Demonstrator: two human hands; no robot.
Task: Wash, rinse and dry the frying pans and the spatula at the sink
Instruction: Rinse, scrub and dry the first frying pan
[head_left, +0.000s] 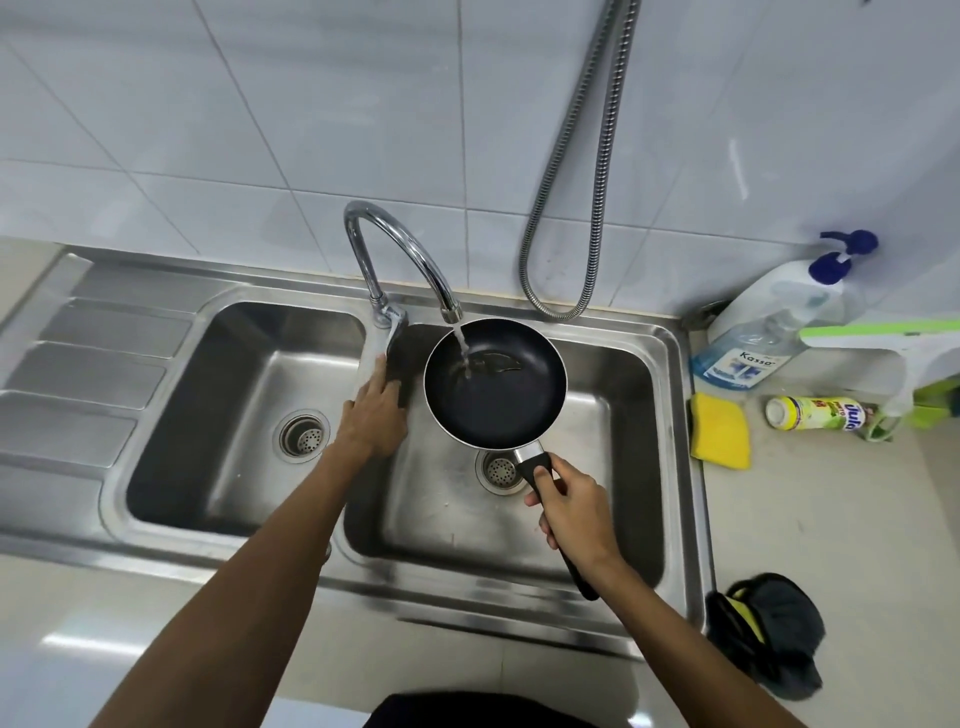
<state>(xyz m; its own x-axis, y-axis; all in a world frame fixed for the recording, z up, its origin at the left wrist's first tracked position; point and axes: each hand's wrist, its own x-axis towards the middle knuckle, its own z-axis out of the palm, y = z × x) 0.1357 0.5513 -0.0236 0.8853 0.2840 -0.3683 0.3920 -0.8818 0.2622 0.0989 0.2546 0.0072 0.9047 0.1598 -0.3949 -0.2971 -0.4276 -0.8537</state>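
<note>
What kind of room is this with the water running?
Most likely a kitchen: a steel double sink under a tiled wall, a frying pan under the running tap, and a yellow sponge and spray bottle beside it.

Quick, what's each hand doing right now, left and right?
Left hand: open, fingers resting on the tap lever.
Right hand: grips the frying pan by its handle, under the running water.

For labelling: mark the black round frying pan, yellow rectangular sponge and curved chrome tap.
black round frying pan (493, 400), head view, inner base.
yellow rectangular sponge (721, 431), head view, top face.
curved chrome tap (379, 209), head view, spout arch.
</note>
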